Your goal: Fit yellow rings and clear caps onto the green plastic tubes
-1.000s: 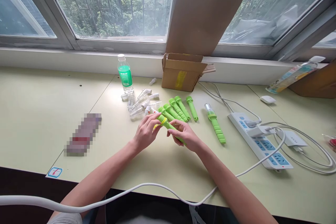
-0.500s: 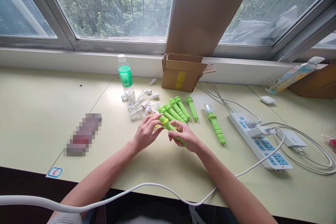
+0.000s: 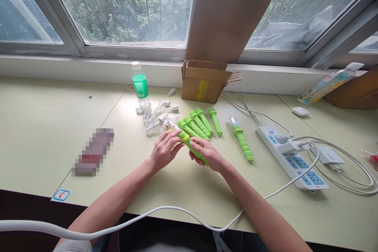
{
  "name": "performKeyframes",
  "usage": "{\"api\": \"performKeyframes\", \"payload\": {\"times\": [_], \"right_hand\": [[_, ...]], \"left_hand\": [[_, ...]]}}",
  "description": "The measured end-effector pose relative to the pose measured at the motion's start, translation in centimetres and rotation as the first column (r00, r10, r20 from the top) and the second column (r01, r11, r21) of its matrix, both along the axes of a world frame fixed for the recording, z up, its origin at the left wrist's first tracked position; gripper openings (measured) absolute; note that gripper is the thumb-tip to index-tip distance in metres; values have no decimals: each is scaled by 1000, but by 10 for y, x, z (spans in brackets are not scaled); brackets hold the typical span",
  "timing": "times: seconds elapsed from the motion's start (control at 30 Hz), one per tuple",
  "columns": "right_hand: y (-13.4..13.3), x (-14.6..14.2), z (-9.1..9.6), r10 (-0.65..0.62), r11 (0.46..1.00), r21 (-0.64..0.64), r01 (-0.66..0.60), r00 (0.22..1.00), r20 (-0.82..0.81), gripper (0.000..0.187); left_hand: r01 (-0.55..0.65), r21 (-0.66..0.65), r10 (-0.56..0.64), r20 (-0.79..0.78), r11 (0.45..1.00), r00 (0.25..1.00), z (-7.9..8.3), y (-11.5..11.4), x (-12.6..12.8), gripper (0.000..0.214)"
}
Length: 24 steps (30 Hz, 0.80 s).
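Observation:
My right hand (image 3: 206, 153) is wrapped around the lower part of a green plastic handle (image 3: 192, 149), held tilted above the table. The handle has a threaded top with a yellow ring around it. At that top end, the fingers of my left hand (image 3: 165, 147) close on the handle, partly covering it. Just beyond lie several more green handles (image 3: 201, 124), side by side. Left of them is a loose pile of clear plastic covers (image 3: 153, 120) with white parts. To the right, one green handle with a clear cover on its top (image 3: 242, 139) lies on its own.
A cardboard box (image 3: 203, 84) and a bottle with a green label (image 3: 140, 84) stand toward the window. A white power strip (image 3: 292, 157) with plugs and cables is on the right. A white cable (image 3: 159, 209) crosses near the front edge. A blurred object (image 3: 93, 153) lies left.
The fingers of my right hand have shifted slightly around the handle, and its angle has changed a little. Both hands stay in nearly the same place.

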State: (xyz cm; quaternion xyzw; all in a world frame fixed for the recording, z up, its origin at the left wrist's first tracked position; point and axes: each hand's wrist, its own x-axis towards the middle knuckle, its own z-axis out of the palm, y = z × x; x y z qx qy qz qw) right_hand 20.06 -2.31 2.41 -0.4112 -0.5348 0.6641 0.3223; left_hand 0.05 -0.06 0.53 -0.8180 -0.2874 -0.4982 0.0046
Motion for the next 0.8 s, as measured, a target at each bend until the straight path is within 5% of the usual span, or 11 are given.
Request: {"api": "performKeyframes", "payload": {"times": [0.5,0.8], "right_hand": [[-2,-5,7,4,997,78,-6,999,34,38],[1,-2,4,-97,994,39,99,995,-30,37]], "left_hand": [[-90,-35,91,33,995,995,-3,1,-1,23],[-36,-117,43,57,992,997,-5,4,-4,5]]}}
